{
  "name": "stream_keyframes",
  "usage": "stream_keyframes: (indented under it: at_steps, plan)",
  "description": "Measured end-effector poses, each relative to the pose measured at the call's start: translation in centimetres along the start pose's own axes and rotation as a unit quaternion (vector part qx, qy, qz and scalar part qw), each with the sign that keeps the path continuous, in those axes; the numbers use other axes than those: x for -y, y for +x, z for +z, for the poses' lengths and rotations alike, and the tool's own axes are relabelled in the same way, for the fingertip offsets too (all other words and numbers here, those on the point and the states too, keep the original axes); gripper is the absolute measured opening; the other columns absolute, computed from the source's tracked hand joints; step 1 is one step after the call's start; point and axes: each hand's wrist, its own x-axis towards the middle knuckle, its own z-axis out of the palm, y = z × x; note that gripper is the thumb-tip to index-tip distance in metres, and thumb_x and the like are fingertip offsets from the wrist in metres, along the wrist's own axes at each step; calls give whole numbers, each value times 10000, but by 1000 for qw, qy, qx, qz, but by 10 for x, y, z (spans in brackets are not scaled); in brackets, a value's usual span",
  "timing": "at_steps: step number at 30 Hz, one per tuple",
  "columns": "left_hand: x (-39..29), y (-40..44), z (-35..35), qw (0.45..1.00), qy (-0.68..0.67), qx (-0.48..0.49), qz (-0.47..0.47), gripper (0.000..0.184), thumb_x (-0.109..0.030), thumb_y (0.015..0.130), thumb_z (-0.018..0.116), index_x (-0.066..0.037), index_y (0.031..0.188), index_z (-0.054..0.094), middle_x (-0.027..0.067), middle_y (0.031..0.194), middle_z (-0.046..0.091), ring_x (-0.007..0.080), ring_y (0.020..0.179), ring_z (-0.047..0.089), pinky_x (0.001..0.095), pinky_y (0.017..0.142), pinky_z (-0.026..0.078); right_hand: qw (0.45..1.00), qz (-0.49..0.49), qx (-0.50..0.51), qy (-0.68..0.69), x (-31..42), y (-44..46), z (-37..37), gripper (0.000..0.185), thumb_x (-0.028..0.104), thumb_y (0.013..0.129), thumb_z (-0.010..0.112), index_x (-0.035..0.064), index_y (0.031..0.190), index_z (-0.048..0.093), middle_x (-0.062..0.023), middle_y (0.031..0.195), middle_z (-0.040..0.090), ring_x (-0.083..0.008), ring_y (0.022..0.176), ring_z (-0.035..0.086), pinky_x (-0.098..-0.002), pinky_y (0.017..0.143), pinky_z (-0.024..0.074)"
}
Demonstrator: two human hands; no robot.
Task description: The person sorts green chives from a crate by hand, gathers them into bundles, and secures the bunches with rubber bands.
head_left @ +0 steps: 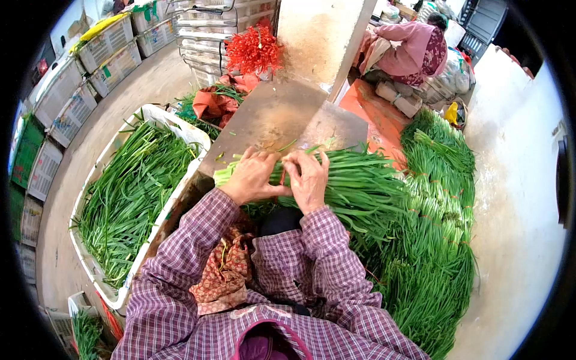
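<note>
A bunch of long green leafy stalks lies across the near edge of a worn board, its pale cut ends at the left and its leaves spreading right. My left hand is wrapped over the bunch near the pale ends. Just to its right, my right hand has thumb and fingers pinched together on a thin red tie around the stalks. Parts of the tie are hidden by my fingers.
A white crate of loose green leaves stands at the left. Red ties hang behind the board. Tied bunches are piled at the right, beside a white wall. A person in pink bends over at the back right.
</note>
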Motion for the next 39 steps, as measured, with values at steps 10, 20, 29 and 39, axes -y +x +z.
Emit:
stream_keyframes:
  at_steps: [10, 20, 29, 39]
  plan:
    - [20, 37, 16, 974, 164, 142, -69, 973, -482, 437, 860, 4, 1184, 468, 158, 1050, 590, 304, 1032, 571, 416, 911, 427, 993, -24, -64, 97, -21, 24, 16, 91, 184, 843, 634, 107, 795, 628, -15, 736, 634, -193, 760, 596, -455, 1009, 288]
    - [36, 46, 24, 982, 117, 122, -83, 955, -564, 345, 880, 3, 1046, 565, 181, 976, 651, 321, 909, 658, 410, 796, 521, 999, 8, -43, 13, 20, 12, 5, 84, 206, 837, 657, 125, 839, 634, -52, 834, 673, -195, 741, 663, -315, 619, 526]
    - [2, -22, -35, 972, 126, -196, -13, 837, -405, 646, 783, -44, 1331, 466, 146, 1343, 477, 295, 1313, 382, 472, 1101, 280, 879, 216, 6, 426, -2, 19, 6, 90, 157, 981, 481, 81, 950, 518, -8, 747, 575, -77, 575, 567, -208, 513, 496]
    - [52, -33, -74, 979, -115, -169, -9, 240, -137, 848, 610, 0, 1036, 670, 145, 977, 678, 252, 895, 644, 366, 817, 495, 908, 152, 64, 386, -3, -16, 12, 74, 136, 951, 540, 62, 960, 535, -25, 791, 619, -75, 609, 587, -207, 527, 497]
